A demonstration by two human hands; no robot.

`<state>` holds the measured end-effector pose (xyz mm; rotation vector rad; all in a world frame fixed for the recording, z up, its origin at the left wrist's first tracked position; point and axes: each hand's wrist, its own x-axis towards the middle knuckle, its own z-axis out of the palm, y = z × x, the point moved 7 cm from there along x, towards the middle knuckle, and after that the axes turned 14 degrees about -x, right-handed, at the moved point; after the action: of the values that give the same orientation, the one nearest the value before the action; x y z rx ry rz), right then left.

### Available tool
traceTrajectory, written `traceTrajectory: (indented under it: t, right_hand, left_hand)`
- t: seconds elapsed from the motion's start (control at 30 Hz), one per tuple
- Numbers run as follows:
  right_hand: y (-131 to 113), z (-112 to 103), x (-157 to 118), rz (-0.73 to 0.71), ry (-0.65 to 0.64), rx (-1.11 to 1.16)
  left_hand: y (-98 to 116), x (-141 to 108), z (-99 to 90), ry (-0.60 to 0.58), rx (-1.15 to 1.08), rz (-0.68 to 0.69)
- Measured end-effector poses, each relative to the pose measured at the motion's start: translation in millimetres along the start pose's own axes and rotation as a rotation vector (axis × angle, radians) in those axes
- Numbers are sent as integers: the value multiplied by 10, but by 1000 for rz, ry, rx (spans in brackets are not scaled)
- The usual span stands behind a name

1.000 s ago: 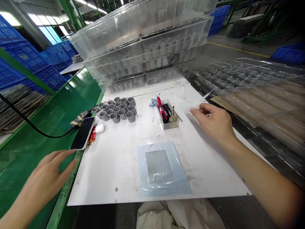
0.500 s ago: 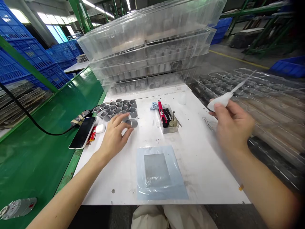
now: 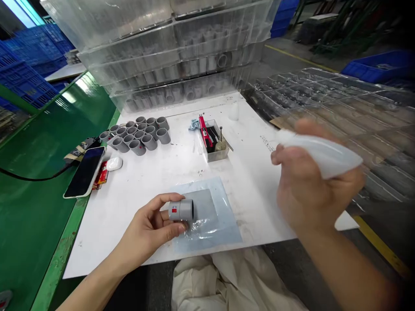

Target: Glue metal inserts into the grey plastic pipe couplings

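Note:
My left hand (image 3: 152,226) grips a short grey pipe fitting (image 3: 185,210) between thumb and fingers. The fitting lies sideways, its open end facing right and a small red mark on its side. It is held over a grey square on a light blue plastic-covered sheet (image 3: 227,216). On the right, above the table edge, my right hand (image 3: 311,185) is closed around a white, tapering squeeze bottle (image 3: 330,153); both are smeared by motion. Several more grey pipe fittings (image 3: 149,141) stand grouped at the back left of the table.
A clear box (image 3: 217,154) holds a red-handled cutter (image 3: 205,131) and small tools. A phone (image 3: 86,172) and a white case (image 3: 114,163) lie at the left edge. Stacked clear bins (image 3: 129,56) rise behind the white table (image 3: 123,190). Clear trays (image 3: 324,95) are at right.
My left hand has taken a fitting from the group and brought it nearer, over the blue sheet. My right hand has turned the white bottle, its broad end now to the right. The view has shifted.

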<state>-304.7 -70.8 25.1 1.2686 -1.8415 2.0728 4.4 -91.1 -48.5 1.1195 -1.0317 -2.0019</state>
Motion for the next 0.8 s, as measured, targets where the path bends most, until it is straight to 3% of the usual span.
traceTrajectory:
  t: [0.1, 0.17, 0.37, 0.5, 0.63, 0.8]
  right_hand:
    - [-197, 9, -278, -46, -56, 135]
    - [-285, 109, -391, -88, -173, 212]
    - [-506, 382, -533, -258, -436, 304]
    - [-614, 442, -616, -387, -455, 282]
    - [-576, 448, -687, -398, -453, 263]
    - [-548, 436, -710, -403, -428, 288]
  left_hand:
    - [-17, -8, -27, 12, 55, -2]
    - [1, -15, -59, 35, 79, 17]
    - [19, -1, -96, 52, 139, 29]
    - [-8, 38, -89, -13, 109, 41]
    - [-23, 56, -81, -59, 111, 27]
    - [-19, 91, -35, -6, 90, -41]
